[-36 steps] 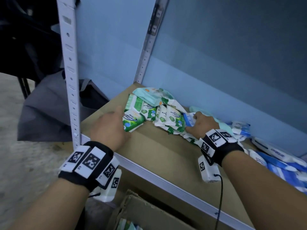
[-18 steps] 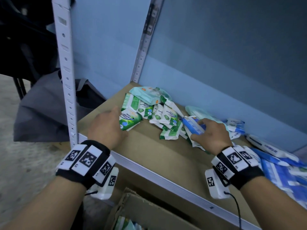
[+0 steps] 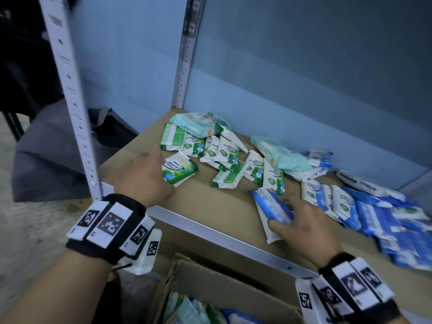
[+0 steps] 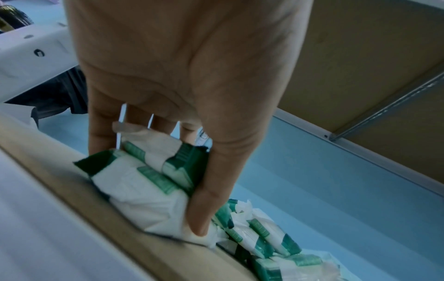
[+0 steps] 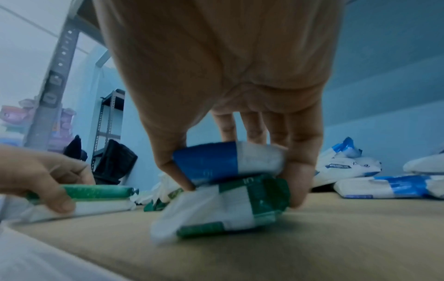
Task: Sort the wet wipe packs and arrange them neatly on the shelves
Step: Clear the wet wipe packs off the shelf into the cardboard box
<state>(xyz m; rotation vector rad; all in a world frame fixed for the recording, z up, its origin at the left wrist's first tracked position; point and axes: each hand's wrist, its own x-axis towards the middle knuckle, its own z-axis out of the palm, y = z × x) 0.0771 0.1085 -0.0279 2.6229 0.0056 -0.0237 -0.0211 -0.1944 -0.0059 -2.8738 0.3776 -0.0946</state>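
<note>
left hand (image 3: 145,177): curled round two stacked green-and-white packs (image 3: 178,169) at the left front of the shelf board (image 3: 210,206); thumb on one side, fingers on the other, packs resting on the board (left wrist view).
right hand (image 3: 301,220): thumb and fingers clamped round a blue-and-white pack (image 3: 272,210) stacked on a green-and-white pack (image 5: 223,207); lower pack touches the board near the front edge.
green pile (image 3: 222,150): loose heap of green-and-white packs mid-shelf, between the two hands, overlapping at mixed angles.
mint packs (image 3: 201,122): one pale mint pack on top of the green pile at the back; a second just right of it, leaning on other packs.
blue pile (image 3: 385,216): blue-and-white packs spread along the right side of the shelf, some green ones mixed in at its left edge.
cardboard box (image 3: 224,291): open, below the shelf front; more packs inside, types hard to tell.
shelf upright (image 3: 70,90): white perforated post at the left front corner.
blur: right side of head view smeared.
</note>
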